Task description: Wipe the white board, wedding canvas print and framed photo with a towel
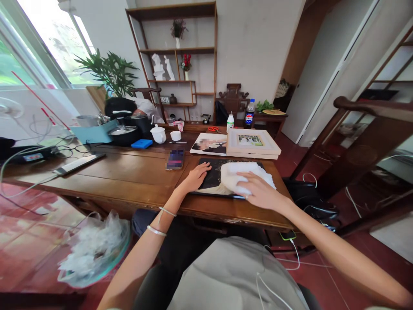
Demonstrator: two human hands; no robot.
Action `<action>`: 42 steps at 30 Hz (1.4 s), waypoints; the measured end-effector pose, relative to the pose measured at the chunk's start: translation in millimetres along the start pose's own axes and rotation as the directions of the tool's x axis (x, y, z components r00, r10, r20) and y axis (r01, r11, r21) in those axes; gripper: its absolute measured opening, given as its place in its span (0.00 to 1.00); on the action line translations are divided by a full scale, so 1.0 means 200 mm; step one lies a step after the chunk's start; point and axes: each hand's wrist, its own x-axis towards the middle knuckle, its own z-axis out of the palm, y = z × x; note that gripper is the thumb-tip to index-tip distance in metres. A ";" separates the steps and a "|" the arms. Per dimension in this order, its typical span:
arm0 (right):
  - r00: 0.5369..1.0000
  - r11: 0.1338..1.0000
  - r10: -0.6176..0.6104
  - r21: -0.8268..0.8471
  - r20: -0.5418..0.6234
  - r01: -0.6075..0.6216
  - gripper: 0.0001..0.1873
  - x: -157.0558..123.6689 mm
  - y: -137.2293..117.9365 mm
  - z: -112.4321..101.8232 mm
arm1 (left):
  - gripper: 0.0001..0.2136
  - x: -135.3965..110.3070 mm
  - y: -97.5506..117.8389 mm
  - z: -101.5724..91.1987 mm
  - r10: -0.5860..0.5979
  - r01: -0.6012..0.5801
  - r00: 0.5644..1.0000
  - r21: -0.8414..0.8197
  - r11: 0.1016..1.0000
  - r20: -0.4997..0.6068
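Note:
A dark photo print (213, 176) lies flat on the wooden table (129, 176) in front of me. My left hand (196, 177) rests flat on its left edge, fingers stretched out. My right hand (258, 191) presses down on a white cloth (240, 173) that covers the right part of the print, fingers curled over the cloth. Behind the print lie another photo (209, 144) and a stack of pale picture frames (252, 143).
A phone (175, 159) lies left of the print. Further back stand a white glue bottle (229, 122), a Pepsi bottle (249, 114), orange scissors (213, 128), a teapot (158, 134) and pots. A bin with a plastic bag (93, 249) sits on the floor at left; a wooden chair (364, 146) stands right.

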 end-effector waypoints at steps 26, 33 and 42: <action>0.997 0.964 0.030 -0.262 -0.073 -0.048 0.18 0.35 -0.50 0.21 | 0.21 0.02 0.08 -0.06 -0.204 0.190 0.977 -0.197 0.962 -0.054; 0.994 0.995 -0.101 -0.004 -0.031 0.101 0.18 0.13 -0.43 0.08 | 0.21 0.00 0.09 -0.05 -0.071 0.065 0.996 -0.101 0.993 -0.058; 0.992 0.992 0.123 -0.010 -0.018 -0.123 0.17 0.25 0.05 0.02 | 0.18 0.01 0.06 -0.04 0.034 -0.035 0.998 -0.014 0.999 -0.045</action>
